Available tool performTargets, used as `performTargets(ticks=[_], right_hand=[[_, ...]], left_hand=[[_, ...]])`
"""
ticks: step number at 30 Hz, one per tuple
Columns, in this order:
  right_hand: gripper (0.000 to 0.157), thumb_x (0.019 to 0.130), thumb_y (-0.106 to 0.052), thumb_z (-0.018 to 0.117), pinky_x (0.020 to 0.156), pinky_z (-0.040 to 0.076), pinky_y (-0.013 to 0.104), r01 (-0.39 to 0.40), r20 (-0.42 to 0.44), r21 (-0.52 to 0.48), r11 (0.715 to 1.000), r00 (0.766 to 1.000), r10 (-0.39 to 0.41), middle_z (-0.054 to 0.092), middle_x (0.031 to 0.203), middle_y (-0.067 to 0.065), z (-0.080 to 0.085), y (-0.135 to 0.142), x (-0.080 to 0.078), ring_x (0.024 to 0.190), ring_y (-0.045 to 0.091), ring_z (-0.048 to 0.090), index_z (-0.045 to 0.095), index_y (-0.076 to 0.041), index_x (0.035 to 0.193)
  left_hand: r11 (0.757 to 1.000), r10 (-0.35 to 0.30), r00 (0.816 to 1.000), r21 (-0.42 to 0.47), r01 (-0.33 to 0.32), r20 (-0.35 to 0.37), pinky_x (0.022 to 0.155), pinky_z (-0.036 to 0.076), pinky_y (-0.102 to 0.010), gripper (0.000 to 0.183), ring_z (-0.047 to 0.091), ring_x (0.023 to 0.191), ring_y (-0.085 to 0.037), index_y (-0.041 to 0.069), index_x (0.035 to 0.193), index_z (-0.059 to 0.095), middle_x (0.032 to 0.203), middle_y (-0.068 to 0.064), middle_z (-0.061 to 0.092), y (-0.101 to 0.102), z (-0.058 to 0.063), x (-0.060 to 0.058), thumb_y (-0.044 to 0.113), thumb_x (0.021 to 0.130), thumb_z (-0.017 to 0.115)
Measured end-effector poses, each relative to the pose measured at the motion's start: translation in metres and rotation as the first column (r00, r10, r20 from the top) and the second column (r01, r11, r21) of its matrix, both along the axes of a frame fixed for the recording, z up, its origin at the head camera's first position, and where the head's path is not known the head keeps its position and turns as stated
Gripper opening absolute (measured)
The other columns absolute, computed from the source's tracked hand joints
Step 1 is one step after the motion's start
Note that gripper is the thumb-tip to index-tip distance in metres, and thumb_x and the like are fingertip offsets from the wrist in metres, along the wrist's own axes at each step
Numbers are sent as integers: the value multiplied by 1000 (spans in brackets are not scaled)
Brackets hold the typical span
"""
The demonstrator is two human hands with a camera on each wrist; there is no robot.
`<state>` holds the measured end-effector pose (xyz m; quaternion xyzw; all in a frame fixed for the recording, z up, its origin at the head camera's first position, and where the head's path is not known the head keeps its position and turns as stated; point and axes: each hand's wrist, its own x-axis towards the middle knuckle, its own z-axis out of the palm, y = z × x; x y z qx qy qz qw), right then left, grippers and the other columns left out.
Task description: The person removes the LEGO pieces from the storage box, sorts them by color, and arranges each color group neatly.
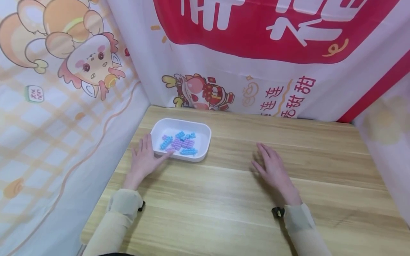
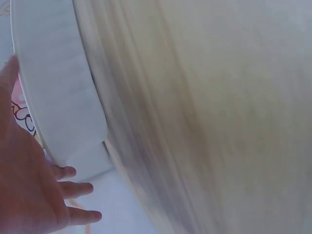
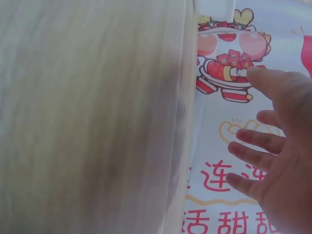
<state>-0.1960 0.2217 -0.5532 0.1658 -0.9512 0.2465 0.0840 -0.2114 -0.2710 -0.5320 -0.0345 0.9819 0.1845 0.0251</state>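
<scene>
I worry that a lopsided press from the wide-spread left hand (image 1: 144,157) could tip the white tray (image 1: 201,156) beside it, spilling its bricks (image 1: 177,143), since the right hand (image 1: 274,170), loosely spread and holding nothing, is well apart.

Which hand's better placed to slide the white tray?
Left, probably: the left hand is at the white tray, thumb by its near rim; the right hand is well apart.
</scene>
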Motion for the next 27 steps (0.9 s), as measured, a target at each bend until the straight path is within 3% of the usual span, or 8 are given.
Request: performTargets(ticks=[7,13,27], right_hand=[[74,102,-22,78,128,38,73,-38,-42,-93,995,999,34,50,164,31,4,-10,5,150,52,49,45,0,164],[72,101,-19,80,127,42,71,-51,-79,-160,986,996,39,55,160,29,8,-16,6,147,49,54,48,-1,163],[71,98,-15,82,130,40,67,-122,-121,-225,967,988,96,54,163,24,19,-26,3,151,46,52,51,-1,161]], left_hand=[[1000,-13,1000,-18,13,-14,133,-1,-82,135,3,169,-57,1,176,-6,184,-28,-3,7,1,9,92,94,50],[1000,0,1000,-6,0,-2,135,-1,-80,139,0,170,-54,4,175,-11,185,-23,-9,16,-4,16,98,90,46],[997,26,1000,70,-27,17,134,-4,-80,141,-4,170,-55,2,175,-11,185,-23,-11,28,-4,31,97,90,50]])
